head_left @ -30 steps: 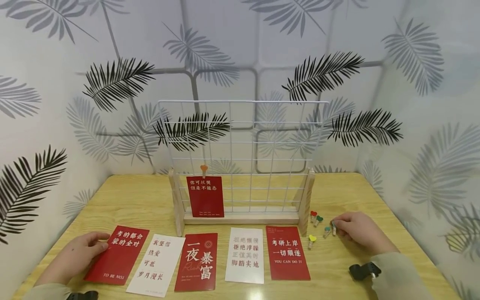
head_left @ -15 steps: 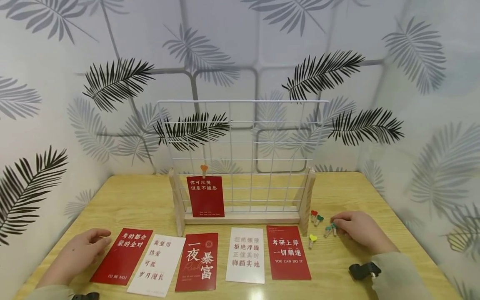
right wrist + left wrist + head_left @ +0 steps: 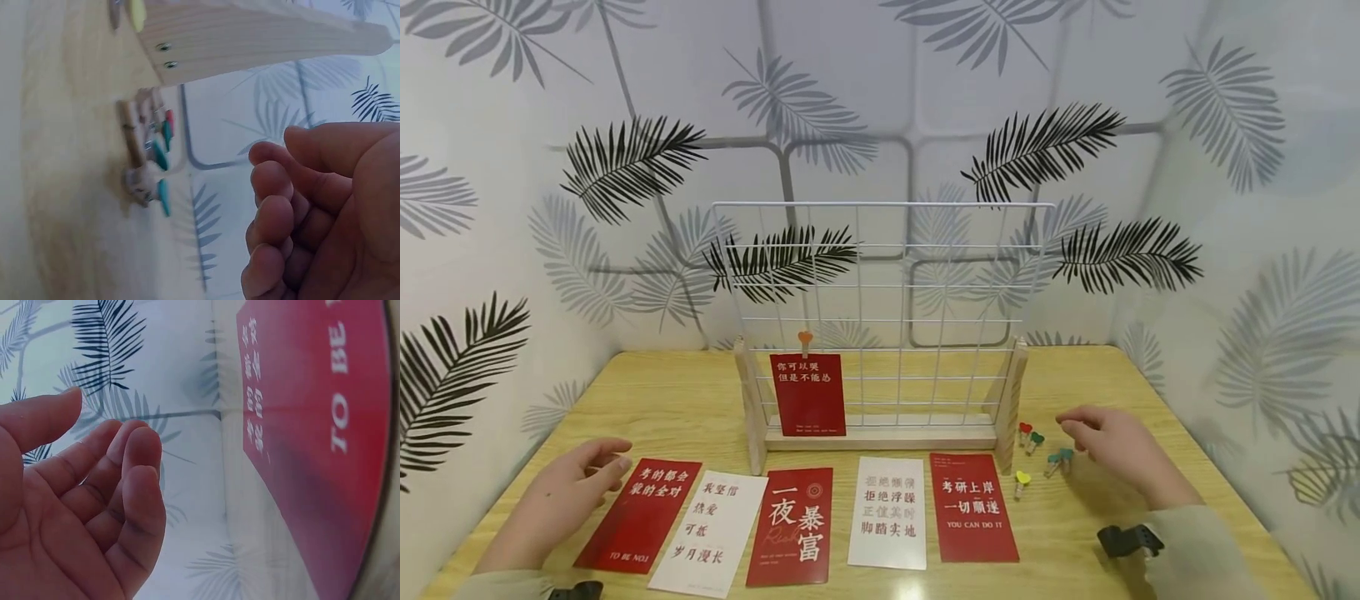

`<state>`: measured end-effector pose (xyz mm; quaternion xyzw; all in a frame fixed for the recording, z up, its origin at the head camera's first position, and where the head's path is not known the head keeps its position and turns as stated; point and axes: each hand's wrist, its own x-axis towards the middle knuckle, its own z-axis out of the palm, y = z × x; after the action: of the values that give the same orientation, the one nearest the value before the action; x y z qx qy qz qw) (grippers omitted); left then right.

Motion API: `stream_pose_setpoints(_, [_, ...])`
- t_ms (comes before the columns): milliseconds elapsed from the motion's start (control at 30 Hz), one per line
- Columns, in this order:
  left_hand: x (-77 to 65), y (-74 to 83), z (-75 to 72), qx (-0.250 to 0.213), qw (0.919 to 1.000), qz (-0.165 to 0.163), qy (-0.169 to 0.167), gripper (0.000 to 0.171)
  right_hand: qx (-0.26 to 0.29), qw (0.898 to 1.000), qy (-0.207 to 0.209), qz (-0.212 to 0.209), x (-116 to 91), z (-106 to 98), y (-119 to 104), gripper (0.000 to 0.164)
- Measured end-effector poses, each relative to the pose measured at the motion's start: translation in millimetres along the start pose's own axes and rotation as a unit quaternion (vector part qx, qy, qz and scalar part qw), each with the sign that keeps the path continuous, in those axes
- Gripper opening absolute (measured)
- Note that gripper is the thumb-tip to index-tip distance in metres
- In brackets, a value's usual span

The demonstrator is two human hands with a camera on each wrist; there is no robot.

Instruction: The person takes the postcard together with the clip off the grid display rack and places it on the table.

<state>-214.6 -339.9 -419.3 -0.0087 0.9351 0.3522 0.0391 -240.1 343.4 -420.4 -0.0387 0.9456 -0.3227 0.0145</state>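
My left hand (image 3: 574,492) hovers beside the leftmost red card (image 3: 638,517), fingers loosely bent with nothing between them. In the left wrist view that red card (image 3: 319,425) lies apart from the fingers. On the right, my right hand (image 3: 1116,450) is just beside the small heart-topped clothespins, thumb and fingers relaxed and holding nothing. Two teal-green clothespins (image 3: 1060,460) lie nearest it, with a red one (image 3: 1026,430), a dark green one (image 3: 1036,442) and a yellow one (image 3: 1022,483) further left. The right wrist view shows a wooden clothespin (image 3: 140,187) clear of the fingertips.
A white wire grid (image 3: 883,320) stands in a wooden base (image 3: 880,439) mid-table. An orange heart clothespin (image 3: 805,343) fastens a red card (image 3: 808,404) to it. Along the front lie white cards (image 3: 707,533), (image 3: 887,517) and red cards (image 3: 790,533), (image 3: 976,517).
My left hand has let go of the leftmost red card and lifted off. The right hand has let go of a teal clothespin beside the others and drawn slightly back and up.
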Motion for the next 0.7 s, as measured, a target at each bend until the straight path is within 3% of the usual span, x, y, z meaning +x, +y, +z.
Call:
stream_pose_setpoints(300, [-4.1, 16.8, 5.1, 0.035, 0.9986, 0.033, 0.019, 0.052, 0.010, 0.999, 0.026, -0.037, -5, -7, -25, 0.040])
stream_pose_setpoints(700, [-6.5, 26.9, 2.7, 0.055, 0.9974, 0.043, 0.017, 0.050, 0.011, 0.997, 0.044, -0.070, -12, -8, -46, 0.035])
